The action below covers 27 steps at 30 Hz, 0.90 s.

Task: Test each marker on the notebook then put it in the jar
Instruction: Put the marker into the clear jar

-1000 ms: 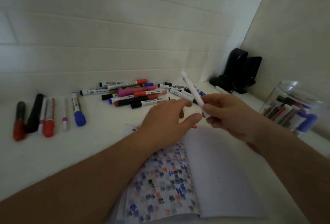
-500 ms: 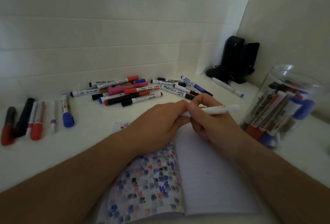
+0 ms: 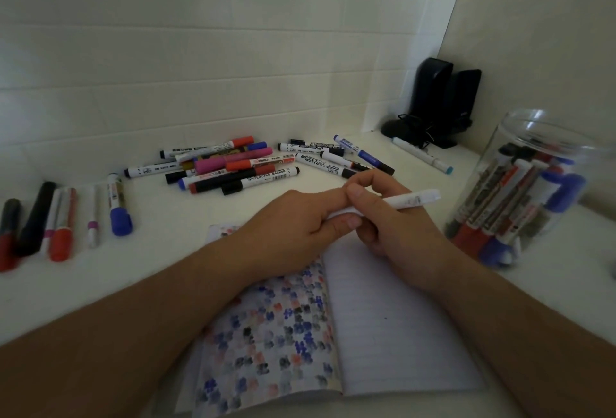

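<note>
Hands, two, bare, meeting above the top edge of the notebook (image 3: 393, 327).

Right hand (image 3: 390, 221): grasping a white marker (image 3: 411, 200), fingers curled round the barrel, the far end pointing right toward the jar (image 3: 533, 191).

Left hand (image 3: 300, 221): pinching the marker's near end between thumb and fingers; whether that end is a cap being pulled cannot be told.

Notebook: lying open under both forearms. Left page is carrying many blue, red and grey test blots; right page is showing ruled lines and one small dark dot.

Jar: clear, standing just right of the notebook, already holding a good number of markers with red and blue caps.

Untested stock: a loose heap of markers (image 3: 233, 167) sitting behind the hands, and a separate row (image 3: 66, 217) lying at far left.

Also present: black speakers (image 3: 443, 101) standing in the back corner, with a teal-tipped pen (image 3: 421, 154) lying before them.

Risks, as judged:
- Cap is likely coming free with a jerk; the bared tip could be streaking the fingers or the white tabletop (image 3: 166, 251).
- Right elbow is working close to the jar; a wide swing could be tipping it and spilling the finished markers.
- Loosened cap could be rolling into the untested heap and getting lost.
- Forearms resting on the pages could be smudging fresh ink.
</note>
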Tool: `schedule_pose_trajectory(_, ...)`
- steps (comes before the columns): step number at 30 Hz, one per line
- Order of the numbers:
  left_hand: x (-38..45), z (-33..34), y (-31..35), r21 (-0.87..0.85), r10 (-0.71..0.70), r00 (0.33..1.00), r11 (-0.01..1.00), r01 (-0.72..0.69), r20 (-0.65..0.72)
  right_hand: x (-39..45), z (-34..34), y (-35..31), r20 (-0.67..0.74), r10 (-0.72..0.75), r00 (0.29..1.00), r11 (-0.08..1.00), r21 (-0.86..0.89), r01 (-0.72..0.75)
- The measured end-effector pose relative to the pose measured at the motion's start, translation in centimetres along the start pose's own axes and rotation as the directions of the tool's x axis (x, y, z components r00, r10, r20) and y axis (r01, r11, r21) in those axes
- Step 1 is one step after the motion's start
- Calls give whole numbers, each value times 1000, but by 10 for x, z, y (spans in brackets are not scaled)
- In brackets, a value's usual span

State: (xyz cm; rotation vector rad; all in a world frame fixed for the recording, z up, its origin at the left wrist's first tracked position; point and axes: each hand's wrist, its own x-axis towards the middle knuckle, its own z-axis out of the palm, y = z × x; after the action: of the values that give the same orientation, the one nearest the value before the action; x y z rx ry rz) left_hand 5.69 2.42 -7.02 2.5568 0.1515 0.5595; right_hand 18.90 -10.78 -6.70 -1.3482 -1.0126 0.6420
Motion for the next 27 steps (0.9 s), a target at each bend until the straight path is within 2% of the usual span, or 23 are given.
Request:
schedule_pose_trajectory(3,0,-2,-4,-58,-29,1000,998,29,1,0,0,-1,13,-1,1000,999,-40,1)
schedule_pose_trajectory(5,-1,-4,-4,-72,-51,999,996,50,-12,0,-1,-4,-4,13,1000,1000,4,-13)
schedule_pose_trajectory(7,-2,-5,-2,-24,-104,994,994,103,-32,3,-8,-10,-56,51,997,994,104,-45)
schedule_pose_trajectory(9,-4,-4,-3,57,-149,987,987,152,-54,7,-19,-16,-107,75,991,990,130,-61)
schedule_pose_trajectory(11,-4,-3,-6,152,-191,980,969,197,-51,10,-28,-16,-128,91,988,994,71,-82)
schedule_pose_trajectory(13,-3,-2,-10,212,-279,960,939,272,1,10,-31,-13,-140,104,985,990,-77,-115)
schedule_pose_trajectory(16,-1,0,-13,257,-354,933,909,329,59,12,-25,-7,-170,73,983,931,-343,-128)
schedule_pose_trajectory(18,1,0,-13,275,-353,934,904,326,54,16,-21,-3,-202,71,977,888,-434,-154)
schedule_pose_trajectory(20,1,0,-13,278,-346,937,906,319,54,19,-20,1,-236,84,968,855,-482,-192)
schedule_pose_trajectory(27,2,1,-15,285,-334,941,908,307,52,23,-19,8,-321,147,936,861,-423,-281)
